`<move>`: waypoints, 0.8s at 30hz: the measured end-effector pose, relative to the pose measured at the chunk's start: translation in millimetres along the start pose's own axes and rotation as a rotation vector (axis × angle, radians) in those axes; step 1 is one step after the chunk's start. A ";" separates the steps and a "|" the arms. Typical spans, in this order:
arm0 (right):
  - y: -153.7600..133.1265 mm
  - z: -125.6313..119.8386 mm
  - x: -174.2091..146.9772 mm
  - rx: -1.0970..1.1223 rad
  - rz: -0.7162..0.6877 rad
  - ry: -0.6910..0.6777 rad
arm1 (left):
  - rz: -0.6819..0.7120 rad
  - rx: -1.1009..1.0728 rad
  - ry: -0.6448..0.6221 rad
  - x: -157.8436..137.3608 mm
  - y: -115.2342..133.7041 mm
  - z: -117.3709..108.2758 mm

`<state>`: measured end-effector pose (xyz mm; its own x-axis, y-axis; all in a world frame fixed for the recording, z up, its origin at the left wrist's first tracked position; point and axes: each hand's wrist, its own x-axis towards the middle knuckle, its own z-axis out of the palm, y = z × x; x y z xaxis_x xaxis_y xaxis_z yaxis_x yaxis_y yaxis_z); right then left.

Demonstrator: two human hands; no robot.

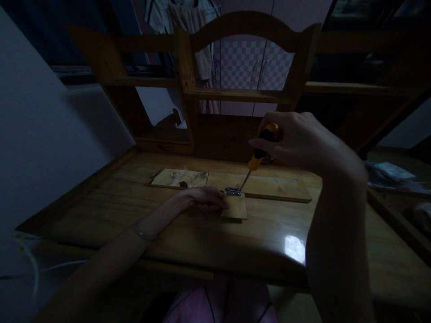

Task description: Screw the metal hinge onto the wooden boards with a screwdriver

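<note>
- Yellow and black screwdriver [257,154], thick rounded handle, thin metal shaft, slanting down and leftward over the desk.
- Clasped around that handle, thumb along the near side: right hand [296,134], wrist sharply bent.
- Shaft tip at the right end of a silvery hinge [233,191] (too small to tell contact from near miss).
- Hinge narrow and shiny, dotted with darker specks, set where the far edge of a small board [236,208] meets the front edge of a long board [269,187].
- Small board pale, flat and roughly square, near edge casting a dark shadow below.
- Grasping it at the left edge, a fingertip on the top face: left hand [208,197], remaining fingers curled close (grip underneath hidden).
- Long board lying flat beyond, smooth and yellowish to the right; at the left, a paler, ragged-edged surface [178,177] with dark stains and a brown patch.
- Beneath everything, a glossy wooden desk [168,229] with long streaks of grain and one bright white reflection [294,249].
- Behind, a brown wooden shelf unit [232,93], arched along the top; farther back, pink-and-white checkered doors [242,58].
</note>
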<state>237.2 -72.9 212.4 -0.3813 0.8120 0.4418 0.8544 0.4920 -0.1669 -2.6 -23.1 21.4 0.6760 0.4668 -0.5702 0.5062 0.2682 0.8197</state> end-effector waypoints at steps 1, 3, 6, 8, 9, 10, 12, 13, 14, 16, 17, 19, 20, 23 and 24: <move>0.1 -0.1 -0.1 -0.004 -0.003 0.000 | 0.000 0.001 -0.006 0.1 -0.3 -0.2; 0.1 -0.3 0.0 -0.009 -0.005 0.006 | -0.007 -0.002 -0.012 -0.3 -0.1 -0.1; -0.3 -0.8 0.1 -0.009 -0.002 0.010 | -0.009 -0.003 -0.009 -1.7 1.3 0.9; -0.6 -1.0 0.0 -0.013 0.000 0.006 | -0.009 0.001 -0.007 -2.2 1.4 1.4; -0.7 -1.0 0.0 -0.016 0.000 0.001 | -0.006 0.002 -0.005 -2.0 1.0 1.3; -0.8 -0.8 0.1 -0.019 -0.001 -0.003 | -0.002 0.004 -0.006 -1.7 0.4 1.0; -0.6 -0.1 0.3 -0.022 -0.003 -0.002 | 0.010 0.015 -0.008 -0.8 -1.2 -0.1; -0.5 0.4 0.6 -0.021 -0.005 -0.001 | 0.017 0.021 -0.009 -0.4 -1.8 -0.6; -0.2 1.1 0.8 -0.018 -0.006 0.002 | 0.019 0.028 -0.009 -0.2 -2.0 -1.0; 0.6 2.4 1.3 -0.011 -0.007 0.003 | 0.013 0.034 -0.009 -0.4 -1.1 -1.0; 1.1 3.1 1.4 -0.010 -0.004 0.005 | 0.009 0.035 -0.009 -0.8 -0.2 -0.7; 1.9 4.8 1.9 -0.012 0.008 0.009 | -0.002 0.029 -0.013 -1.7 1.7 0.3; 2.2 5.8 2.2 -0.013 0.015 0.010 | -0.002 0.020 -0.013 -2.1 2.3 0.6; 1.7 9.7 3.7 -0.021 0.006 -0.016 | 0.003 -0.004 -0.017 -1.7 1.2 -0.3; 1.0 11.1 4.4 -0.025 -0.004 -0.027 | 0.008 -0.007 -0.021 -1.2 0.0 -1.3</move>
<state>232.5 -65.3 204.4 -0.3940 0.8185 0.4180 0.8614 0.4875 -0.1427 -4.1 -22.6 22.2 0.6912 0.4511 -0.5646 0.4972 0.2701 0.8245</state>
